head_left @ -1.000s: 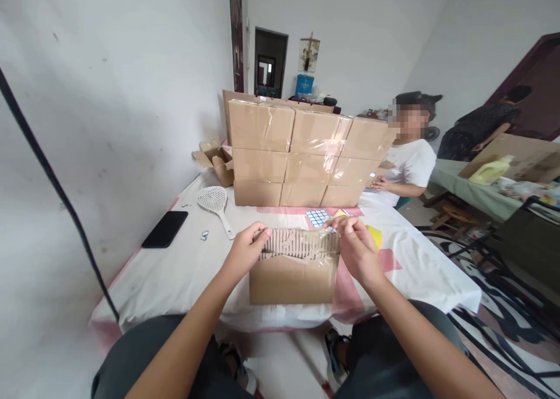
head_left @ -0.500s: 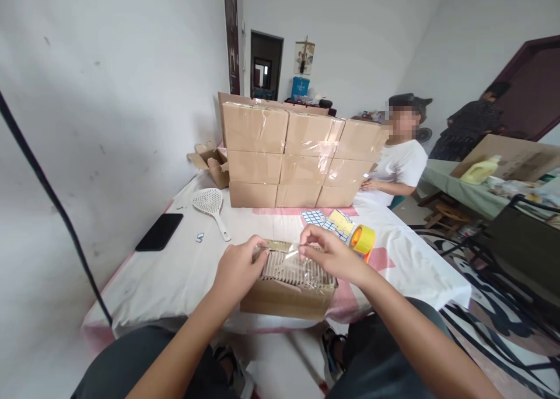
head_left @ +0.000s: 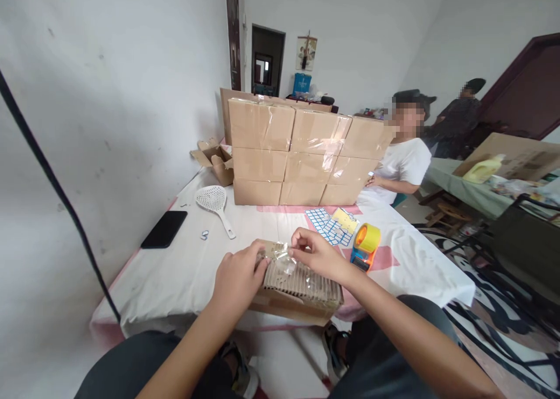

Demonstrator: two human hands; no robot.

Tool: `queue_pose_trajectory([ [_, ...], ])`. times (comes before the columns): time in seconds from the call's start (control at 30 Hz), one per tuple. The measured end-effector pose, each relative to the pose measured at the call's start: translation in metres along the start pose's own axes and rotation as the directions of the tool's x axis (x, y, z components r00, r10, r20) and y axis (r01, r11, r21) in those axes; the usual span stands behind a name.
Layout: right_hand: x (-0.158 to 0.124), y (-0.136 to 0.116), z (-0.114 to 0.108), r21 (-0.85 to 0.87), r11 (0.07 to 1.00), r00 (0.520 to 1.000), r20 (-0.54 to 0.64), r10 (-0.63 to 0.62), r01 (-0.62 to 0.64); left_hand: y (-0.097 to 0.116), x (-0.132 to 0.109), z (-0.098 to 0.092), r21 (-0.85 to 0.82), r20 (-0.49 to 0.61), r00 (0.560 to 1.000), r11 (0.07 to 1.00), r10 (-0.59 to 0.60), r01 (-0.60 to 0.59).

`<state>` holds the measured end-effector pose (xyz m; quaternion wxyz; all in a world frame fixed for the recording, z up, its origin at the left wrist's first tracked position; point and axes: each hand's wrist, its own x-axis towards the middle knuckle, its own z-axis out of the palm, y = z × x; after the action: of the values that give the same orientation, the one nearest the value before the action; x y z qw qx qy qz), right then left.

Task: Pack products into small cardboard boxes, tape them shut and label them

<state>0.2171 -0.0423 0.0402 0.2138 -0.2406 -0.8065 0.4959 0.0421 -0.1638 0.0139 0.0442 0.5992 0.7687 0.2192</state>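
A cardboard box (head_left: 301,307) stands at the table's near edge, its top open and filled with tightly packed brown cardboard pieces (head_left: 301,281). Clear packing tape (head_left: 285,262) runs crumpled and shiny over its far left top. My right hand (head_left: 317,252) pinches that tape between thumb and fingers. At the box's left end, my left hand (head_left: 240,270) closes its thumb and fingers on the top edge, close to the tape. Just right of the box lies an orange and blue tape dispenser (head_left: 366,246) with a yellow roll.
Stacked taped boxes (head_left: 306,154) form a wall at the back. A white slotted skimmer (head_left: 214,203), a black phone (head_left: 164,230) and blue-edged label sheets (head_left: 330,225) lie on the cloth. Beyond, an open carton (head_left: 214,160) is at left; a person in a white shirt (head_left: 400,165) sits right.
My right hand has drawn the tape slightly left, nearer my left hand. The box has turned a little, and more of the packed pieces show. The view has shifted slightly.
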Motion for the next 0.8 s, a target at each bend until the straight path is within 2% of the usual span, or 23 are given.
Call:
queue_pose_trajectory([
  [0.07,-0.002,0.001,0.003,0.012,1.000,1.000,0.019,0.018,-0.018,-0.002,0.000,0.001,-0.003,0.015,1.000,1.000,-0.016,0.016],
  [0.17,-0.005,0.004,0.008,-0.166,0.986,1.000,0.017,0.009,-0.006,-0.003,-0.001,0.004,0.022,-0.012,1.000,1.000,0.011,-0.011],
  [0.27,-0.006,0.009,0.011,-0.364,0.930,0.999,-0.002,-0.049,0.045,-0.001,-0.005,0.006,0.153,-0.179,0.978,0.985,0.108,-0.081],
  [0.3,-0.006,0.010,0.012,-0.402,0.914,0.998,-0.004,-0.063,0.056,0.002,-0.007,0.006,0.198,-0.241,0.953,0.971,0.182,-0.136],
  [0.37,-0.005,0.013,0.013,-0.457,0.887,0.997,-0.003,-0.079,0.069,0.009,-0.013,0.007,0.237,-0.310,0.874,0.921,0.373,-0.309],
  [0.43,-0.006,0.014,0.014,-0.505,0.859,0.996,-0.002,-0.091,0.078,0.017,-0.021,0.010,0.214,-0.314,0.776,0.837,0.547,-0.503],
  [0.5,-0.007,0.013,0.014,-0.554,0.829,0.996,0.003,-0.088,0.075,0.022,-0.029,0.016,0.191,-0.298,0.720,0.778,0.626,-0.598],
  [0.67,-0.008,0.004,0.011,-0.717,0.696,0.998,-0.035,-0.059,0.016,0.020,-0.041,0.035,0.234,-0.311,0.675,0.742,0.669,-0.628],
  [0.8,0.000,0.001,0.002,-0.804,0.569,0.969,-0.242,-0.050,-0.172,0.016,-0.044,0.039,0.246,-0.291,0.691,0.750,0.662,-0.614],
])
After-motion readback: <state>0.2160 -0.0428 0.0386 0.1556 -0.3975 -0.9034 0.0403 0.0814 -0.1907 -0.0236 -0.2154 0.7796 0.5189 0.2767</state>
